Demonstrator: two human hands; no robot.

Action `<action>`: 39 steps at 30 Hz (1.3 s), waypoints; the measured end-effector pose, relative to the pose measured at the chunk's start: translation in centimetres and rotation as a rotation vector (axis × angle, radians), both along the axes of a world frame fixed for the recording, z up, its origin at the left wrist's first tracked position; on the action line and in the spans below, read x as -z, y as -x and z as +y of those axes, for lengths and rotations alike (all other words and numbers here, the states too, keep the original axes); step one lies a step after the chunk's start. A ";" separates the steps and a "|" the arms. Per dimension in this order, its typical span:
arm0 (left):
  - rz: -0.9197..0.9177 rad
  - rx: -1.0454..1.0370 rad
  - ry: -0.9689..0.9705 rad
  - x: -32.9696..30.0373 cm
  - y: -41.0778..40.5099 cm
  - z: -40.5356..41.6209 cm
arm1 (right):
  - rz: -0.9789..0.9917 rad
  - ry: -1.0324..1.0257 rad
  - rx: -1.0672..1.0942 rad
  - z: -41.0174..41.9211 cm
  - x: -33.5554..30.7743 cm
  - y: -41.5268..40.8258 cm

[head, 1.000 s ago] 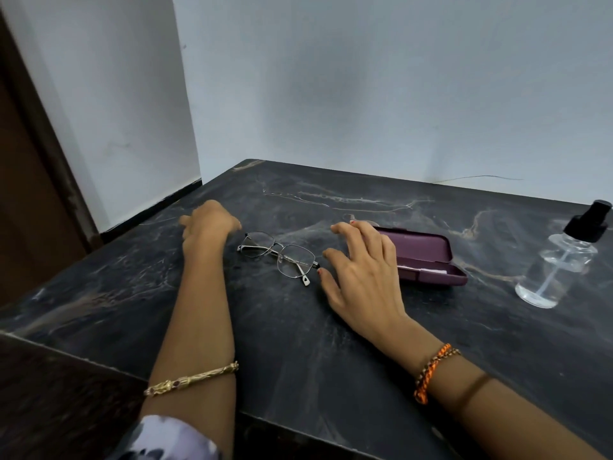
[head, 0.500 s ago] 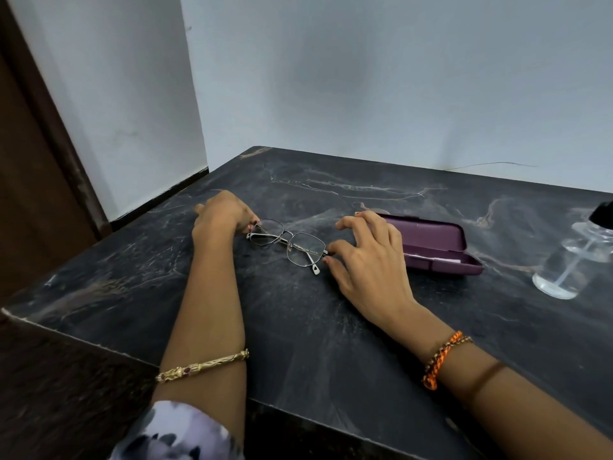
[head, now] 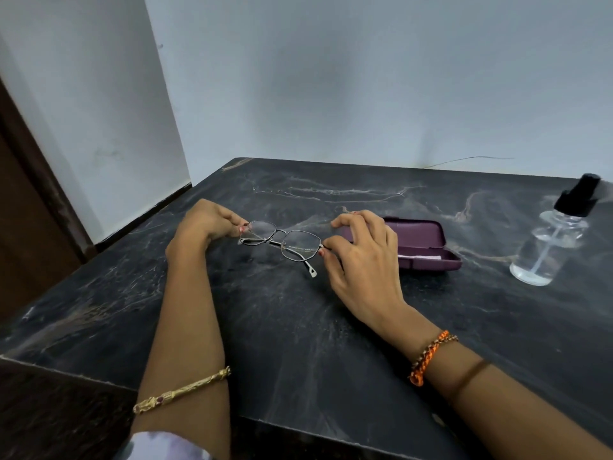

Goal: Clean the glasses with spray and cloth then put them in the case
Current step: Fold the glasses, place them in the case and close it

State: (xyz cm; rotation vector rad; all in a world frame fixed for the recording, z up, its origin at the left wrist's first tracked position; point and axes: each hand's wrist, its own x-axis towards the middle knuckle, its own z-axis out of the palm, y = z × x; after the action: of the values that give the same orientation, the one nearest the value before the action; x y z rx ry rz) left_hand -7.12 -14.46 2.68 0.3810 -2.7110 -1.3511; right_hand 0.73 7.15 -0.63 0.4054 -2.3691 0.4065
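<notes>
Nearest, two forearms over the dark stone table (head: 298, 343) — gold bangle (head: 180, 390) on the left wrist, orange thread band (head: 428, 355) on the right. Further in, left hand (head: 205, 224) and right hand (head: 361, 257), each pinching one outer end of the glasses (head: 282, 242) between thumb and fingertips. Held by the frame ends, probably to keep fingers off the lenses. Arms of the glasses folded, one tip pointing down towards the table; whether lifted clear or just touching, hard to tell. Just beyond the right hand, the purple case (head: 421, 244), lid open, something pale lying inside — possibly the cloth. Far right, well apart, the clear spray bottle (head: 550, 247), upright, within reach for the next step.
</notes>
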 end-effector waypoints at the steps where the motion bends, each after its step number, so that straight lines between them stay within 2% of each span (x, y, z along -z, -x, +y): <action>1: 0.041 0.029 -0.042 -0.1 -0.1 0.1 | 0.009 0.031 0.005 0.1 -0.1 0.0; 8: 0.351 0.178 -0.250 -1.0 -0.7 2.0 | 0.067 0.230 0.021 2.4 -1.5 0.2; 11: 0.462 0.233 -0.258 -1.5 -0.7 3.8 | 0.091 0.320 0.002 4.6 -2.5 0.5; 17: 0.548 0.342 -0.221 -1.6 -1.0 8.0 | 0.104 0.415 0.017 8.9 -2.1 0.1; 23: 0.559 0.386 -0.096 -0.8 -1.8 11.5 | -0.063 0.723 0.050 11.6 -2.5 1.7; 26: 0.564 0.410 -0.035 -0.4 -1.9 12.2 | -0.137 0.809 0.086 12.5 -1.5 2.4; 34: 0.448 0.461 0.021 0.3 -1.2 11.5 | -0.275 0.836 0.067 12.8 -0.6 2.9; 39: 0.358 0.515 0.032 0.5 -0.6 10.7 | -0.319 0.748 0.088 12.8 -0.8 2.6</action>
State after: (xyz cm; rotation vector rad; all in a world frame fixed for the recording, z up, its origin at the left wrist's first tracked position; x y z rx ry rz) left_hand -6.48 -3.78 2.17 -0.5491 -2.6032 -1.3084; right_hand -1.91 19.99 0.22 -0.1249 -2.3016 1.3287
